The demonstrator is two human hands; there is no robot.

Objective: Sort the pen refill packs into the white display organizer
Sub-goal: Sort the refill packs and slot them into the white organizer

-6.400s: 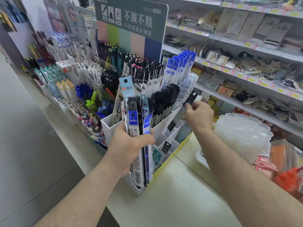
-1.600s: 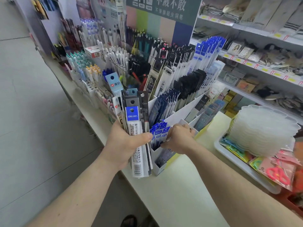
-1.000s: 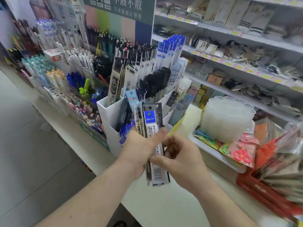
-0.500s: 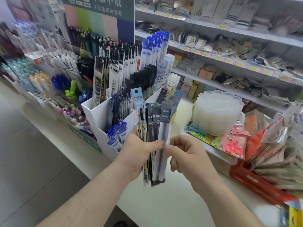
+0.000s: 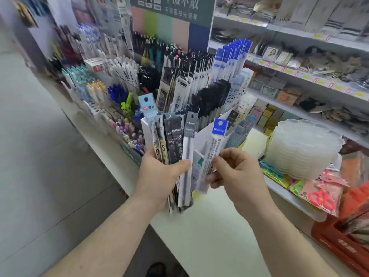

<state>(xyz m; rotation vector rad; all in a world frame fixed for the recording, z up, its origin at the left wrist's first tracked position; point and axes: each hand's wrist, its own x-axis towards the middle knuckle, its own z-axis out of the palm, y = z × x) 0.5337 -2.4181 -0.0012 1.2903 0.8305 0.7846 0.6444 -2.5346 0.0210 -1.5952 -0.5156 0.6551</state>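
Refill packs fill both hands above the pale table (image 5: pixel 209 236). The left hand (image 5: pixel 159 176) grips a fanned bundle of long, narrow plastic refill packs (image 5: pixel 173 148), mostly black and grey with one pale-blue header card standing tallest, fingers behind and thumb clamped across the front near the lower half. The right hand (image 5: pixel 235 172) pinches a single clear refill pack with a blue header card (image 5: pixel 213 150) between thumb and curled fingers, around its lower half, holding it tilted just beside the bundle and apart from it.

Behind both stands the white display organizer (image 5: pixel 205 132), a stepped set of white plastic compartments already crowded with upright black and blue packs; its front cells are largely hidden by the hands. A stack of translucent scalloped trays (image 5: pixel 303 148) sits to the right, and shop shelves (image 5: pixel 299 80) run behind.

These packs look very light and thin, with glossy film that is likely to slide against its neighbours, so the bundle probably wants firm thumb pressure to keep from splaying. The single pack seems flexible along its length, stiffened a little by the refills inside; a pinch near the middle or upper part should steer its bottom edge into a narrow slot better than one at the tail.
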